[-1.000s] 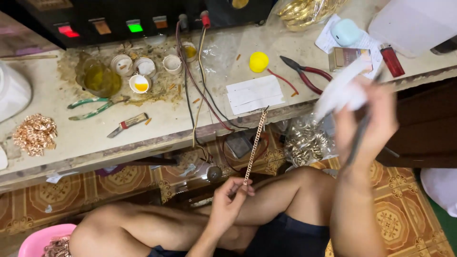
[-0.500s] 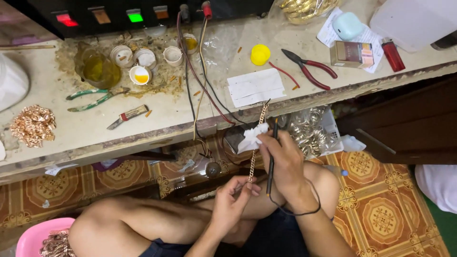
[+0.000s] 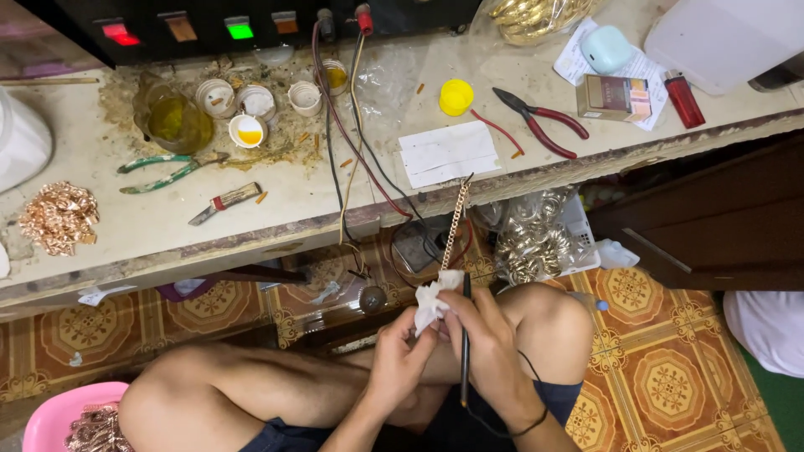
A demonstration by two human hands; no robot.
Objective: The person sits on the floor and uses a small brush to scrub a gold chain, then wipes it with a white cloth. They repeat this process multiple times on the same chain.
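Note:
I sit cross-legged below a low workbench [image 3: 276, 226]. A gold-coloured chain [image 3: 456, 223] stands stiffly upward from my hands, its top reaching the bench edge. My left hand [image 3: 400, 362] pinches the chain's lower end. My right hand [image 3: 486, 339] holds a crumpled white tissue [image 3: 433, 299] wrapped against the chain near its base. A thin black rod [image 3: 465, 339] with a trailing black wire lies along the same right hand's fingers. Both hands meet over my knees.
On the bench: red-handled pliers [image 3: 540, 124], green-handled pliers [image 3: 167, 167], a yellow cap [image 3: 456, 96], white paper [image 3: 448, 152], small cups of liquid [image 3: 249, 130], copper-coloured chains [image 3: 59, 216], a red lighter [image 3: 684, 98], wires. Bags of gold chains [image 3: 536, 238] lie underneath. A pink basin [image 3: 50, 418] sits left.
My right hand came down from beside the bench with the tissue and now presses it on the chain's base next to my left hand. The chain stays upright.

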